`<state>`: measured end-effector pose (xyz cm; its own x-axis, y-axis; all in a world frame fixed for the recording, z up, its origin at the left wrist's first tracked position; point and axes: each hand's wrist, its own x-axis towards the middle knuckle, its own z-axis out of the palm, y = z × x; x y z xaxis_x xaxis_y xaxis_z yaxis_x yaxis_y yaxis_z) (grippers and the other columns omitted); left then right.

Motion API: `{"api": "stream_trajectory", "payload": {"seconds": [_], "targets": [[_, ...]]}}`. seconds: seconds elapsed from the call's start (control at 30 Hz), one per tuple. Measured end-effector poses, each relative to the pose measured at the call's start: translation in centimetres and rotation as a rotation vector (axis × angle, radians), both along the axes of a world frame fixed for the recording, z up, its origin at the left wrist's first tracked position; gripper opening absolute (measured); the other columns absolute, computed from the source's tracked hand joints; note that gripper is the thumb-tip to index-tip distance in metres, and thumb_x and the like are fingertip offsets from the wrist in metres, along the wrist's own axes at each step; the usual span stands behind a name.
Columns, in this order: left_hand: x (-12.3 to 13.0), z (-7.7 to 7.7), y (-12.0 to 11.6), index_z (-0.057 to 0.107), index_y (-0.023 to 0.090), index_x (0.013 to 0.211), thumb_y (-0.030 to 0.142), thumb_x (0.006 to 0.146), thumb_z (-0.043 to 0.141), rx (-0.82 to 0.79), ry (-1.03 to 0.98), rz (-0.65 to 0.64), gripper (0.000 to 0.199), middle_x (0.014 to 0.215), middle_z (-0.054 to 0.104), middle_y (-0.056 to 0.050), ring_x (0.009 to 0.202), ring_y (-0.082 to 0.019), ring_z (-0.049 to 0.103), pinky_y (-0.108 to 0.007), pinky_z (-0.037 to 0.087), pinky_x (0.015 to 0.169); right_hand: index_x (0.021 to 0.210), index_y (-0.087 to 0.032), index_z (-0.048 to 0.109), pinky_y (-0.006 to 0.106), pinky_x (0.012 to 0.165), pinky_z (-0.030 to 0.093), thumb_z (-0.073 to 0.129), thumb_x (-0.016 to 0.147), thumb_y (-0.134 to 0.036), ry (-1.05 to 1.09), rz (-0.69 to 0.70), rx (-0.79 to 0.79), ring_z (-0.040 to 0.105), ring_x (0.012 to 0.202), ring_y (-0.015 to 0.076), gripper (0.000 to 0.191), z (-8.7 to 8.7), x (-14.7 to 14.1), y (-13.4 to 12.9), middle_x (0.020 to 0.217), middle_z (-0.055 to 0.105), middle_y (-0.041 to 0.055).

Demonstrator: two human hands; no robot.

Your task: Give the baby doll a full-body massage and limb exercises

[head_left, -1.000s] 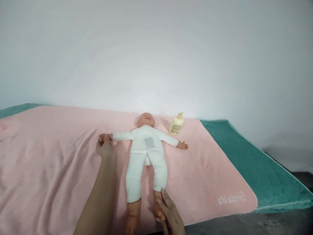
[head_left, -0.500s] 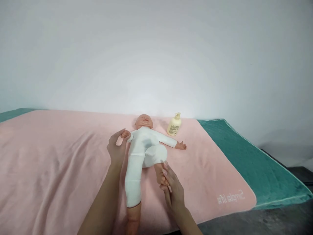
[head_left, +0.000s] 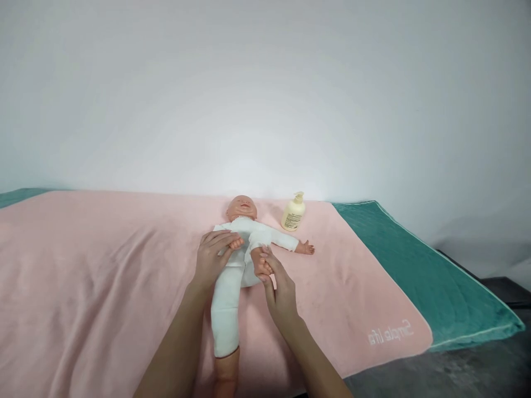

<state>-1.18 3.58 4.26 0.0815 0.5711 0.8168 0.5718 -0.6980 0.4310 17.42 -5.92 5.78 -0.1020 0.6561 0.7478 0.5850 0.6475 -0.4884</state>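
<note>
A baby doll (head_left: 228,293) with a white cloth body lies on its back, its head (head_left: 241,207) toward the wall. My left hand (head_left: 213,255) is closed round the doll's hand (head_left: 236,243), holding it over the torso. My right hand (head_left: 280,284) grips the doll's foot (head_left: 263,265), with that leg bent up toward the belly. The doll's other arm (head_left: 284,239) lies stretched out to the right. Its other leg (head_left: 226,326) lies straight toward me.
A pale yellow pump bottle (head_left: 293,213) stands to the right of the doll's head. Beneath everything is a pink blanket (head_left: 352,304) with mirrored white lettering, over a green cloth (head_left: 415,265). A white wall (head_left: 265,99) rises behind.
My left hand has brought the doll's hand inward from its side to over the torso. My right hand has pushed the foot up and left, bending the leg closer to the belly.
</note>
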Motion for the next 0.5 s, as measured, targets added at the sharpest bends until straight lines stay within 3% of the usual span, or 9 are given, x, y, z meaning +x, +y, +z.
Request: {"api": "stream_trajectory", "payload": {"seconds": [0.1, 0.23, 0.37, 0.5], "targets": [[-0.1, 0.2, -0.3, 0.073, 0.027, 0.095, 0.029, 0.082, 0.066, -0.109, -0.211, 0.043, 0.015, 0.101, 0.073, -0.001, 0.100, -0.021, 0.065, -0.039, 0.045, 0.095, 0.138, -0.027, 0.041, 0.042, 0.104, 0.047, 0.041, 0.098, -0.022, -0.015, 0.018, 0.004, 0.045, 0.132, 0.0223, 0.041, -0.2, 0.4, -0.9, 0.140, 0.051, 0.0079], [-0.7, 0.4, 0.1, 0.072, 0.022, 0.099, 0.028, 0.072, 0.073, -0.275, -0.712, 0.165, 0.028, 0.101, 0.072, -0.004, 0.097, -0.022, 0.065, -0.038, 0.049, 0.092, 0.140, -0.028, 0.040, 0.042, 0.103, 0.048, 0.040, 0.098, -0.020, -0.018, 0.017, 0.000, 0.046, 0.131, 0.0219, 0.043, -1.3, 1.2, -3.5, 0.141, 0.050, 0.0075], [-2.2, -0.3, 1.6, 0.068, 0.016, 0.108, 0.027, 0.068, 0.076, -0.222, -1.116, 0.105, 0.042, 0.110, 0.068, -0.008, 0.103, -0.021, 0.063, -0.038, 0.048, 0.096, 0.143, -0.027, 0.038, 0.045, 0.103, 0.048, 0.043, 0.098, -0.028, -0.093, -0.020, 0.027, 0.045, 0.132, 0.0245, 0.045, -3.3, 2.0, -6.8, 0.144, 0.047, 0.0083], [-4.1, -2.0, 2.5, 0.063, 0.020, 0.110, 0.033, 0.073, 0.073, -0.262, -1.350, 0.165, 0.040, 0.114, 0.063, -0.005, 0.109, -0.016, 0.059, -0.030, 0.048, 0.095, 0.146, -0.027, 0.034, 0.045, 0.102, 0.048, 0.045, 0.097, -0.036, -0.204, -0.059, 0.051, 0.046, 0.131, 0.0263, 0.051, -5.5, 3.1, -9.6, 0.144, 0.046, 0.0084]]}}
